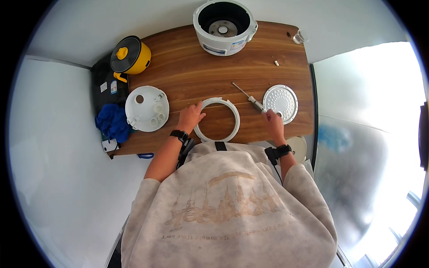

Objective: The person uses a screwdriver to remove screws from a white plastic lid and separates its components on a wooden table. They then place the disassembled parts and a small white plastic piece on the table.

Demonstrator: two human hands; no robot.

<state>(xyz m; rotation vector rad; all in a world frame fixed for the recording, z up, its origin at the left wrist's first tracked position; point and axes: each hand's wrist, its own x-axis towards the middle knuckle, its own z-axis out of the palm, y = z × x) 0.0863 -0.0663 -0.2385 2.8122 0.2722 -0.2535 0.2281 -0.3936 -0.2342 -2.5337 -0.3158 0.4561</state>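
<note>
A white plastic ring [237, 117] lies flat on the wooden table just in front of me. My left hand [191, 117] is at its left side, thumb and fingers closed around the rim. My right hand [274, 123] is at the lower left edge of a round silver plate with rows of raised dots [281, 99]. Its fingers are pinched together, and what they hold, if anything, is too small to tell. A screwdriver [254, 102] lies slanted between ring and plate, its handle end close to my right fingertips.
A white cooker body [210, 37] stands at the back edge. To the left are a white round lid part [134, 111], a yellow pot with a dark lid [142, 60] and a blue cloth [112, 121]. A clear cup [298, 38] and a small pale piece [276, 63] are at the back right.
</note>
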